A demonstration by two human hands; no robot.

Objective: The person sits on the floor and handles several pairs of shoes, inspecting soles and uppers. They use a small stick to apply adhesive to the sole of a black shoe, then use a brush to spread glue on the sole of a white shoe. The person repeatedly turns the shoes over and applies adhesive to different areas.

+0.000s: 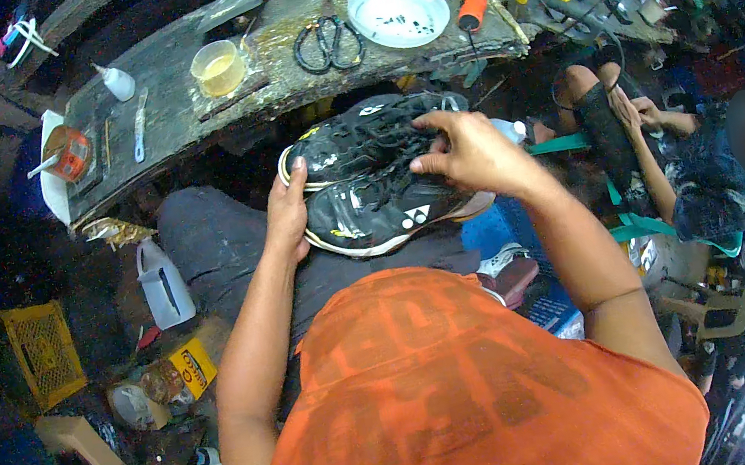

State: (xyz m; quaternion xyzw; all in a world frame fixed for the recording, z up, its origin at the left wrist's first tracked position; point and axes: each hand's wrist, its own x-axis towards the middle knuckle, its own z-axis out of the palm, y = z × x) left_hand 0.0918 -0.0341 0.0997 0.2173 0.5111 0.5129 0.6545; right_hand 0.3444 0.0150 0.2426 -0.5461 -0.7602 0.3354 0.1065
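Note:
A pair of black shoes (361, 220) with pale soles, white marks and dark laces (380, 157) is held side by side above my lap. My left hand (288, 209) is closed around their left ends, thumb on top. My right hand (468, 157) grips their right part with curled fingers among the laces, its thumb on the lower shoe; the fingertips are partly hidden.
A worn bench (165, 110) ahead carries scissors (327, 48), a white bowl (398, 11), a tub (217, 68), a bottle (117, 81) and an orange-handled tool (473, 7). A co-worker (713, 175) sits at right. A yellow crate (38, 352) and jug (162, 282) stand left.

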